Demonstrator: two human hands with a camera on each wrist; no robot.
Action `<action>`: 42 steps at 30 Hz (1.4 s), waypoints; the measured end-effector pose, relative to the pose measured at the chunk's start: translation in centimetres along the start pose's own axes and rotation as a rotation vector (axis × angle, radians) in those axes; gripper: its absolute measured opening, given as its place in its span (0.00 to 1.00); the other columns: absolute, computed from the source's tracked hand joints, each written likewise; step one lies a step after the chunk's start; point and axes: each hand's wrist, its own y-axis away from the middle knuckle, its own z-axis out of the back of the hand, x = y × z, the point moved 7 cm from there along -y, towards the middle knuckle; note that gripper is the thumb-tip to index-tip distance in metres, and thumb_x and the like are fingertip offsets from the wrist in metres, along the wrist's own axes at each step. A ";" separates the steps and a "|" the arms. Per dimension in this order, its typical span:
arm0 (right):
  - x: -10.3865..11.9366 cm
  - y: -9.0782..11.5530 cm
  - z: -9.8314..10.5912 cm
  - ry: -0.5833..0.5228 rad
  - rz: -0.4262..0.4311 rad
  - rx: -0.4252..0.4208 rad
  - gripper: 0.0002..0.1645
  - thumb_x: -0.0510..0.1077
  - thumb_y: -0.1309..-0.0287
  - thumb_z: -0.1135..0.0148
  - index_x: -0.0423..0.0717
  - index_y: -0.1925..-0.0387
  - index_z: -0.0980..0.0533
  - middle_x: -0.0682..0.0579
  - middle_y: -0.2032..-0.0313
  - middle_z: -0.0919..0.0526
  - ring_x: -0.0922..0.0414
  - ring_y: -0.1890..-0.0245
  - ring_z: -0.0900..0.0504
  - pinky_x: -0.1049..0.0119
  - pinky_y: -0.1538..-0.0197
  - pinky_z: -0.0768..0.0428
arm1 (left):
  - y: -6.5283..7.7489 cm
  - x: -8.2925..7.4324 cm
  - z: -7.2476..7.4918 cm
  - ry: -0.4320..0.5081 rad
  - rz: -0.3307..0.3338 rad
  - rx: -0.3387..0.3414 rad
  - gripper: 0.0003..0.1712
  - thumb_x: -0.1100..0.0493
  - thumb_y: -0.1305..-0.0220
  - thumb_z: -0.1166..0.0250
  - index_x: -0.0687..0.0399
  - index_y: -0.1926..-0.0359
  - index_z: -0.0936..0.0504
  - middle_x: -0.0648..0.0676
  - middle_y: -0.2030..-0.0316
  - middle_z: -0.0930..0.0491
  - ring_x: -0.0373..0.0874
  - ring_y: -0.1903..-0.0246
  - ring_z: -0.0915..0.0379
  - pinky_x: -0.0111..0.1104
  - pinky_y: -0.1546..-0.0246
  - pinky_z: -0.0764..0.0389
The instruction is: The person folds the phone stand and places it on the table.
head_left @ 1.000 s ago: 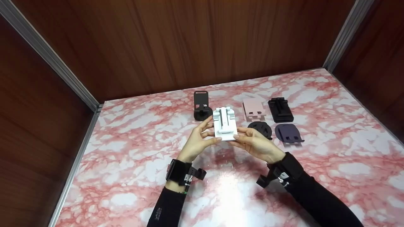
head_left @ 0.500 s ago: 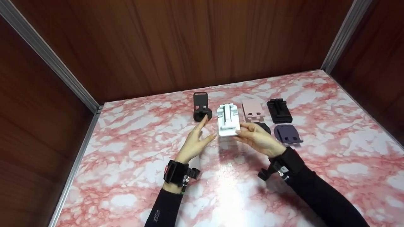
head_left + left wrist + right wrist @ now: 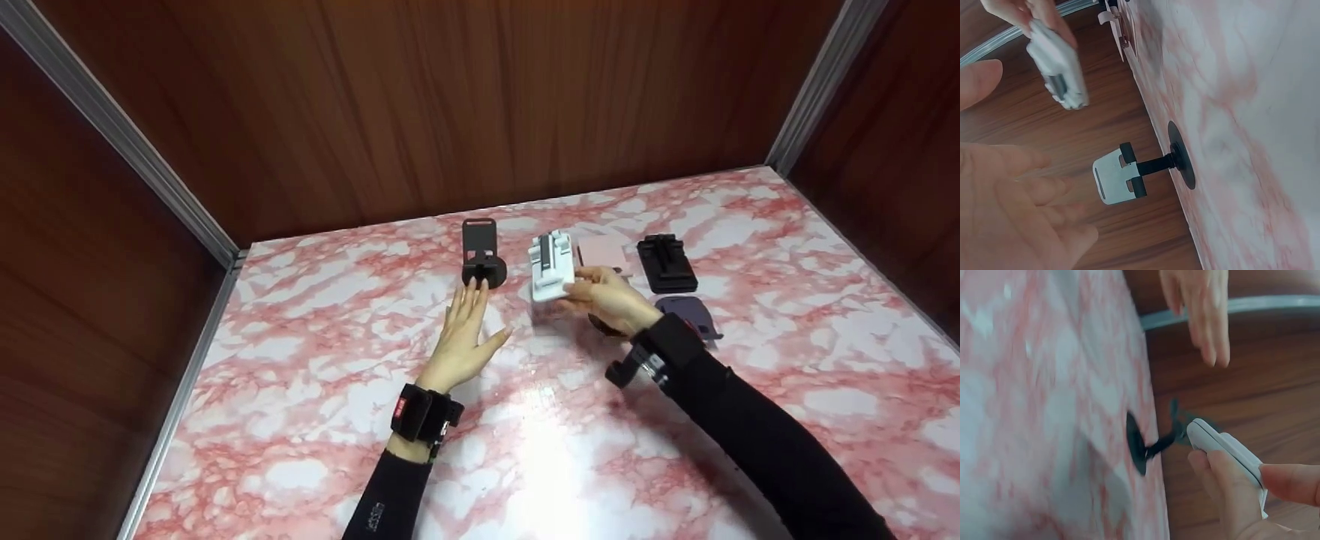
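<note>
A folded white phone stand (image 3: pixel 552 268) is pinched between the thumb and fingers of my right hand (image 3: pixel 611 300), raised off the table in the head view. In the right wrist view the white stand (image 3: pixel 1224 450) shows edge-on between thumb and fingers. My left hand (image 3: pixel 460 349) holds nothing, its fingers straight and the thumb spread. Beyond those fingertips an unfolded black phone stand (image 3: pixel 480 247) stands upright on its round base. The left wrist view shows this black stand (image 3: pixel 1117 174) from the side, clear of the left hand (image 3: pixel 1016 208).
Right of the white stand lie a pink phone stand (image 3: pixel 602 251), partly covered, a folded black one (image 3: pixel 667 262) and a dark purple one (image 3: pixel 686 315). A round black one (image 3: pixel 602 326) is mostly hidden under my right hand. Wood-look panels (image 3: pixel 480 97) enclose the marbled table (image 3: pixel 300 420).
My left hand has let go of the white stand and straightened its fingers. My right hand has carried the stand forward and slightly right, tilting it.
</note>
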 end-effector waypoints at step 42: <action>-4.7 -8.0 5.5 0.118 -0.099 -0.179 0.35 0.35 0.29 0.53 0.27 0.29 0.53 0.32 0.34 0.43 0.47 0.44 0.29 0.64 0.41 0.26 | 0.5 0.6 -0.4 0.133 0.021 0.061 0.46 0.50 0.31 0.41 0.61 0.24 0.56 0.61 0.25 0.60 0.58 0.27 0.73 0.51 0.29 0.58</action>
